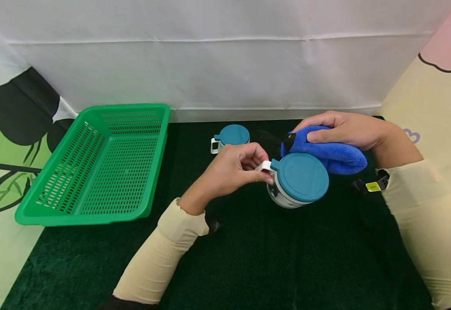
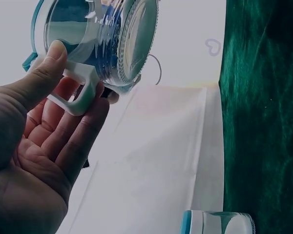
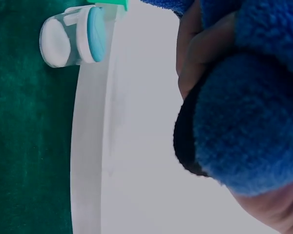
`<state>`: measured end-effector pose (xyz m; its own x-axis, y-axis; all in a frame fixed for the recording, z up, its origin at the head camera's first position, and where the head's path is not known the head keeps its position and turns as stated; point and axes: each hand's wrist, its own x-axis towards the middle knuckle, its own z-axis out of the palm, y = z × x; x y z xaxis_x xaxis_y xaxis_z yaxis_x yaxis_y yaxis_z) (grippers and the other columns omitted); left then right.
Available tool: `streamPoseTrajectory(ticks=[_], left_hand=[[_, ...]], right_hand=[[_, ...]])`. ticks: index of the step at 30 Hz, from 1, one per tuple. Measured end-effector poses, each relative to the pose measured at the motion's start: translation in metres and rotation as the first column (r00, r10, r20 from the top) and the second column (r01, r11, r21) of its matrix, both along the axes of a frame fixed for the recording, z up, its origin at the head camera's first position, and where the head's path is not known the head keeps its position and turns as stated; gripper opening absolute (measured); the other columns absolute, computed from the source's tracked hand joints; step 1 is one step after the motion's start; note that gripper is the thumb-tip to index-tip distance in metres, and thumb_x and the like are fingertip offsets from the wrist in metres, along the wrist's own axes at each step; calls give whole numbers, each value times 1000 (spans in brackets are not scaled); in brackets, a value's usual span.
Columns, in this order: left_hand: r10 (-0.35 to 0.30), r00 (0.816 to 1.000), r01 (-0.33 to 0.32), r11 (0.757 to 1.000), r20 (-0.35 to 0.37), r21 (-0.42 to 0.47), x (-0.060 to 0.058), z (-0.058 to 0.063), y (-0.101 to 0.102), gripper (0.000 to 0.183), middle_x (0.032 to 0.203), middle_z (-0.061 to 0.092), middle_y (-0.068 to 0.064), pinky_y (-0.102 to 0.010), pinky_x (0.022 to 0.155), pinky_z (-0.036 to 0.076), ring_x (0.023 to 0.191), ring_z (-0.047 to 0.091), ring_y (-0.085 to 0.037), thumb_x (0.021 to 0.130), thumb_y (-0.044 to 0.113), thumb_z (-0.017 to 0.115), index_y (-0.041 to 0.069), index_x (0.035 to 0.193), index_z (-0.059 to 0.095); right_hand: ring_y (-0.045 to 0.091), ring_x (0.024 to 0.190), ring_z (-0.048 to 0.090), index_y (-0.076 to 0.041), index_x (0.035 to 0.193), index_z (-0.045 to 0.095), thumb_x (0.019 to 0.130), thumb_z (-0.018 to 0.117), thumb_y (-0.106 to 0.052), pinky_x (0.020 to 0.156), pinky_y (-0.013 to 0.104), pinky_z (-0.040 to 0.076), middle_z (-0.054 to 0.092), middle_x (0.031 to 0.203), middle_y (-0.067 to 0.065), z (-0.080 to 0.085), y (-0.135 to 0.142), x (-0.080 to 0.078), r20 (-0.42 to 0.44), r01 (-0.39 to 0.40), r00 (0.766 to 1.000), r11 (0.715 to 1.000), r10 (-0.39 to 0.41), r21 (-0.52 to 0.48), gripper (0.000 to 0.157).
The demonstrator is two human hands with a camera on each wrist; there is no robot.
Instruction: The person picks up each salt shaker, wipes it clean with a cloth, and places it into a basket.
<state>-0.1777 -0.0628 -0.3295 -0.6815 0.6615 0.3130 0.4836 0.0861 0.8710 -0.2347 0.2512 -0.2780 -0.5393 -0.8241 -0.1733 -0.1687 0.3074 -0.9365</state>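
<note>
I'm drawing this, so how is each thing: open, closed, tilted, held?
Near jar: closed, tilted, held
Far jar: closed, upright
Blue towel: bunched, held
Green basket: upright, open-topped
Left grip: pinching the near jar's handle
Right grip: holding the blue towel
White sheet: hanging, creased

I'm watching colour pop: the near jar (image 2: 105,44) clear, its lid (image 1: 303,177) plain teal, its handle (image 2: 91,78) white! The far jar (image 1: 233,137) matches it. Vivid blue on the cloth (image 1: 332,150), bright green on the basket (image 1: 86,218), deep green across the desk (image 1: 268,258). Cream sleeves (image 1: 423,224), white backdrop (image 1: 210,73), and I get a lilac heart (image 1: 412,136) on pale yellow.
</note>
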Motion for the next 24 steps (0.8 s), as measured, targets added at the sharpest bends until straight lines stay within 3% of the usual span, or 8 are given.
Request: streamPoseTrajectory(ticks=[9,15,19,24], left_hand=[[-2,1000,3,999,-23,50,4,6,-2,20,95,72,-2,-35,77,60,83,70,-16,89,2,81,4,104,67],[28,1000,-28,998,7,60,1,4,-5,19,96,70,-4,-35,79,60,84,70,-18,90,1,79,3,104,66],[58,998,-59,996,26,70,-2,1,-7,18,95,70,-5,-36,79,61,84,71,-19,91,1,78,3,103,65],[119,992,-121,989,29,82,-4,1,-8,18,96,70,-6,-35,80,61,86,72,-18,91,2,78,3,102,64]], right_hand=[[47,120,54,-23,137,62,112,43,-25,90,57,54,53,135,23,-24,-13,0,118,111,986,992,-117,61,32],[46,118,55,-25,137,61,113,39,-28,88,58,55,54,134,20,-45,-13,6,140,195,972,980,-189,-30,32],[40,115,59,-27,137,60,113,39,-29,87,53,57,58,130,14,-53,-11,16,110,297,952,948,-285,-114,32],[27,112,62,-26,140,56,113,39,-32,88,43,58,60,127,7,-55,-10,33,106,421,907,877,-407,-233,32]])
